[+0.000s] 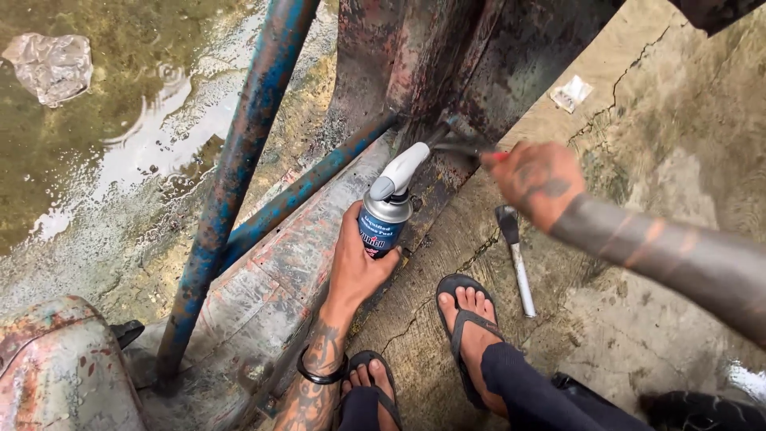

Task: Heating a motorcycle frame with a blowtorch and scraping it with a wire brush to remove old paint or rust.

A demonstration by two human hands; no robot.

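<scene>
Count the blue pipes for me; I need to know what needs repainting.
2. One long blue pipe slants from top centre down to lower left; a shorter blue pipe crosses behind it toward the rusty panel. Others may be hidden.

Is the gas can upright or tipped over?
Upright: the left hand holds the gas can base down on the rusty metal panel, white torch head on top.

A blue-labelled silver gas canister with a white torch head (pixel 386 209) stands upright against the rusty metal frame (pixel 415 56), nozzle touching it
</scene>
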